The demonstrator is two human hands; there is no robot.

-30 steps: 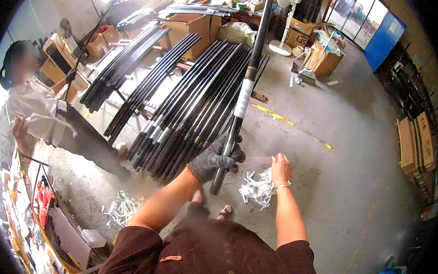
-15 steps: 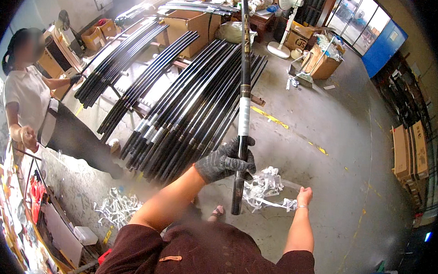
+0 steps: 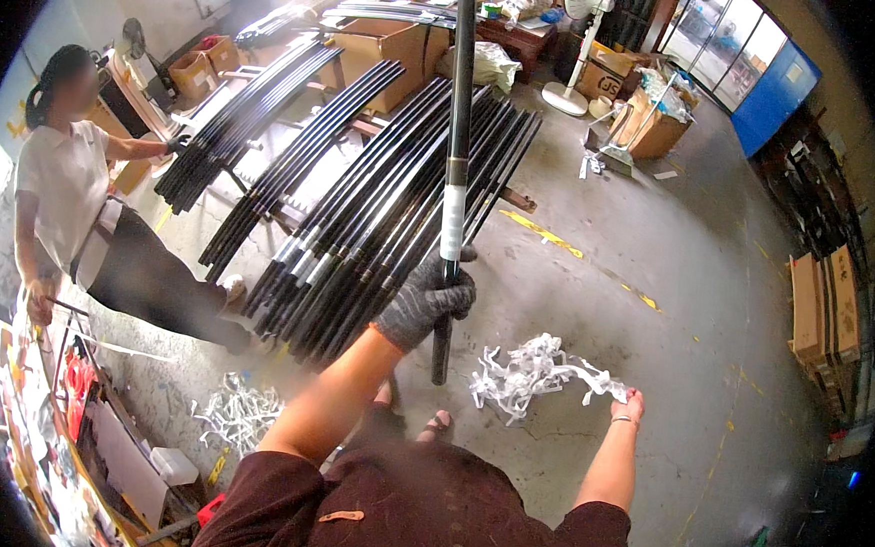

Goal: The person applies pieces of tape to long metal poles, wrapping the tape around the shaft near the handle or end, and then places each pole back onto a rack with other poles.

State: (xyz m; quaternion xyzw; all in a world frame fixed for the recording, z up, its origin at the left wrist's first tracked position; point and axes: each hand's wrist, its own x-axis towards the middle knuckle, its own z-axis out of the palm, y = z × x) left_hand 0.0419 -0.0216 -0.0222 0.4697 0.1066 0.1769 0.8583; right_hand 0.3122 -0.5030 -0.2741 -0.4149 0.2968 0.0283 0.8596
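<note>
My left hand (image 3: 428, 298), in a dark grey knit glove, is closed around the lower part of a long glossy black pole (image 3: 461, 104). The pole stands nearly upright before me, and its top runs out of view. Just above the glove, a pale band (image 3: 453, 222) circles the pole. Out to the right, my bare right hand (image 3: 630, 406) pinches the end of a tangle of white strips (image 3: 532, 370). The tangle trails leftward from my fingers; whether it hangs or rests on the floor I cannot tell.
Many black poles (image 3: 381, 220) lie side by side on low racks ahead. At left, a person in a white shirt (image 3: 67, 181) touches another bundle. More white strips (image 3: 239, 412) lie on the floor. A fan (image 3: 565, 99), cartons (image 3: 657, 122) and a cluttered bench (image 3: 95, 473) stand around.
The pole and my left hand have shifted left and slightly up, and the pole's lettering no longer shows. My right hand has moved slightly right and down with the strips.
</note>
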